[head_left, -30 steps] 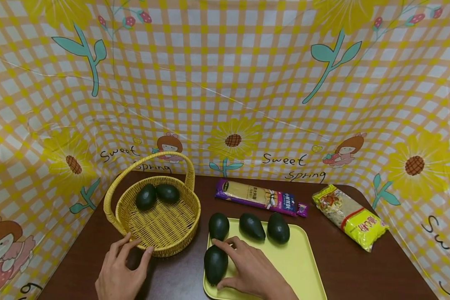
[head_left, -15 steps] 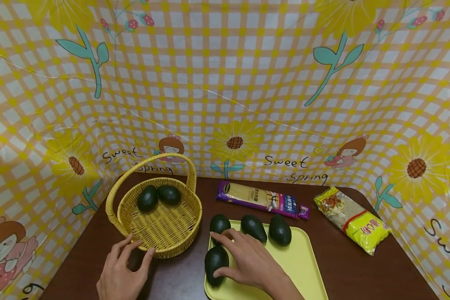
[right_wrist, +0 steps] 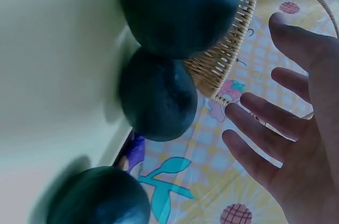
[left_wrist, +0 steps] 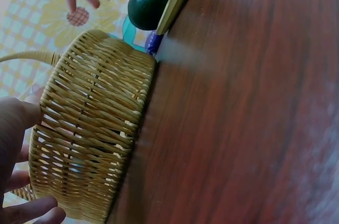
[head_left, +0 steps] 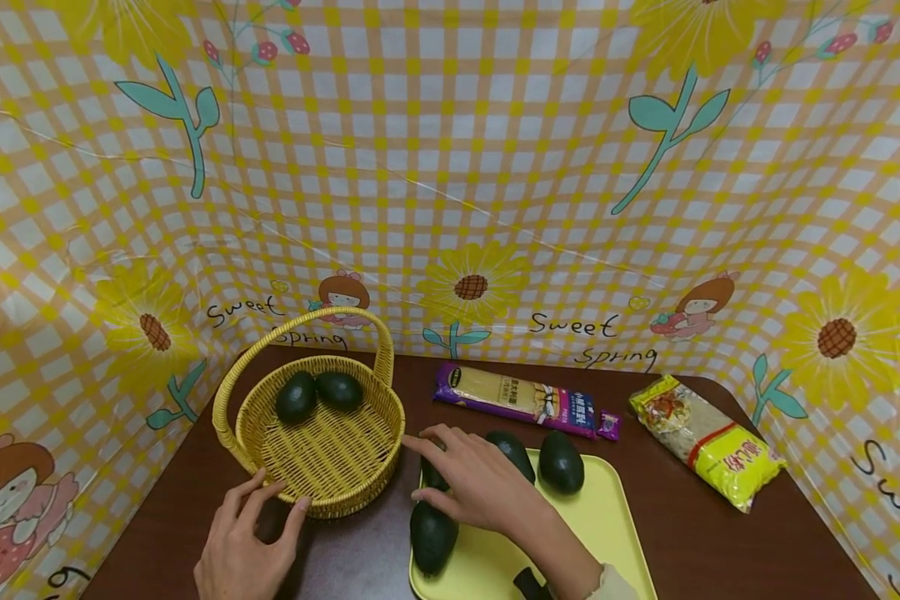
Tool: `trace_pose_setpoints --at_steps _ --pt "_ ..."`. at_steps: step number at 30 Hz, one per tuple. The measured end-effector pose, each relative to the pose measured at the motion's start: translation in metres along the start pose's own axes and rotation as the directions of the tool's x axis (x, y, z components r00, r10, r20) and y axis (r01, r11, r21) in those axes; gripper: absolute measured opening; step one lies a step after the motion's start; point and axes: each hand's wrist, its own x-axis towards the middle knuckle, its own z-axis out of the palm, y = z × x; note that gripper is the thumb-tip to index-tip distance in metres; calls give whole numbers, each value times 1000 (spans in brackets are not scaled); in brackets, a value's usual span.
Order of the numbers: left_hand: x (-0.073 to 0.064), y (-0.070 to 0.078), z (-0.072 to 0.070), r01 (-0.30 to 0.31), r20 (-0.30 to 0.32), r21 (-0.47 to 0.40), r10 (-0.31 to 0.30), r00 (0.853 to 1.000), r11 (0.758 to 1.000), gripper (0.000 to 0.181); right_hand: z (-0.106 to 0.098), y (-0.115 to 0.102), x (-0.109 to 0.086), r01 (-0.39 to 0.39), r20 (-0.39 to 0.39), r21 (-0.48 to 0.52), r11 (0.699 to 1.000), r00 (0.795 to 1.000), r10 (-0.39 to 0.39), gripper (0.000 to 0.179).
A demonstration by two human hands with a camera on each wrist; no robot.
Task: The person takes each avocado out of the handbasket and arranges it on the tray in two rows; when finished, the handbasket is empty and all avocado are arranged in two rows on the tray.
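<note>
My left hand (head_left: 247,537) holds the near rim of the yellow wicker basket (head_left: 352,500), its thumb and fingertips at the edge. In the left wrist view the woven wall stands beside the thumb. Two dark green avocados (head_left: 297,397) lie at the basket's back left. My right hand (head_left: 468,479), fingers spread and slightly bent, hovers over the left side of the yellow tray (head_left: 607,533), touching no avocado in the right wrist view. Below its thumb lies a near-left avocado (head_left: 433,537). The avocado behind it is partly hidden by the hand; others (head_left: 561,462) lie along the tray's back.
Behind the tray lies a purple pasta packet (head_left: 513,400) with a small purple sachet (head_left: 608,425) at its right end. A yellow noodle bag (head_left: 708,442) rests at the right. Patterned cloth (head_left: 450,167) rises around the dark brown table (head_left: 780,550).
My right hand has lifted from around the near-left avocado and moved up and left, towards the basket. That avocado stays on the tray. The left hand keeps its place at the rim.
</note>
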Motion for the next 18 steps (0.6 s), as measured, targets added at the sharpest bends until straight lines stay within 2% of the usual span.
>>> trace_pose_setpoints --at_steps 12,18 --pt "0 0 1 -1 -8 4 1 1000 1000 39 -1 3 51 116 -29 -35 993 993 -117 58" --pt "0 0 1 3 4 14 -3 1000 1000 39 0 5 74 109 2 -5 994 994 -109 58"
